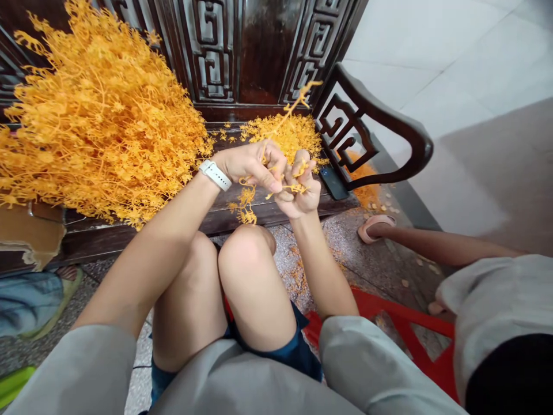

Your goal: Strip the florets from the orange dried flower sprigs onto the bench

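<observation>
Head | orange sprig (295, 108): partly hidden by left hand (254, 164) | heap (108, 121): cropped

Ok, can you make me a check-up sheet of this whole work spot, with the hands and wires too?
Surface: dark wooden bench seat, carved back behind it.
Job's things: big orange pile on the picture's left; smaller pile near the armrest.
Clutter: dark phone-like slab, torn cardboard, orange crumbs on the floor.
Hands: left hand and right hand both pinch orange strands.
Cables: nothing seen.
Surroundings: someone's jeans leg, another person's bare leg, red frame, pale wall.
</observation>
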A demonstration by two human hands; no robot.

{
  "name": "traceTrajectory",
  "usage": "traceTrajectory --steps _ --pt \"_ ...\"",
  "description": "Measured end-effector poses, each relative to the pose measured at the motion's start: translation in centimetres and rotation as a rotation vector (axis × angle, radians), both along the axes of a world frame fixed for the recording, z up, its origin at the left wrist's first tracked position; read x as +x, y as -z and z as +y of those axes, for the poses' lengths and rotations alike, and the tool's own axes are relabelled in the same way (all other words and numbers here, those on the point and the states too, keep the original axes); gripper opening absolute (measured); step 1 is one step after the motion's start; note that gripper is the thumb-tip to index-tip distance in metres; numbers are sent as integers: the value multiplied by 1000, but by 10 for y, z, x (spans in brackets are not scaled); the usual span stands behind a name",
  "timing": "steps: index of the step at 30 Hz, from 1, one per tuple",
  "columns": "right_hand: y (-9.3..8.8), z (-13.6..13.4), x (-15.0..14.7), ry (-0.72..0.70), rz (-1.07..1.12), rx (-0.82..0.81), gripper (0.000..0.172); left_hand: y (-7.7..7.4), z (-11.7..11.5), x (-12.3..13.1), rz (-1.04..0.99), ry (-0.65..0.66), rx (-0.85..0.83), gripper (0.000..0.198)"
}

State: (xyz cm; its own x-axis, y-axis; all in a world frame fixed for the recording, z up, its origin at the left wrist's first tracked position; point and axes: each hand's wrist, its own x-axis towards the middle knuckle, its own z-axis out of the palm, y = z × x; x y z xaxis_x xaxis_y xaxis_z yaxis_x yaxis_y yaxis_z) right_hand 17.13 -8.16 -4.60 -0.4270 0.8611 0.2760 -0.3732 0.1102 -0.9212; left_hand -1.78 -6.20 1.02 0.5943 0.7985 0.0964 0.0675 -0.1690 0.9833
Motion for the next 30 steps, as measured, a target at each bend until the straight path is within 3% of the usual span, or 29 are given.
traceTrajectory --steps 5,10,13,16,18,19,21,25,28,30 --pt "14 4 -9 -8 155 -58 61 1 0 -2 -21 50 -76 47" --pt "38 6 -16 -145 377 -102 51 -1 -2 -6 -19 72 -74 54" --pt "39 10 -17 -430 592 -119 37 4 -4 -3 -36 35 -60 59" --pt "25 21 -13 -815 829 -103 25 8 -9 8 -61 -66 -39 60" --pt "9 28 -3 -858 963 -58 23 4 -15 16 -86 -141 -30 59" --pt "0 30 5 -782 971 -28 23 0 -17 19 -107 -185 -26 58" --pt "-19 31 28 -500 807 26 27 -10 -20 20 -168 -298 -19 57" --pt "-41 42 78 -7 139 129 53 -26 -14 4 -307 -545 -7 54" --pt "-29 71 88 216 -126 92 73 -22 0 -8 -398 -626 -48 49" --pt "-8 91 81 370 -261 -91 82 -14 10 -9 -421 -647 -97 47"
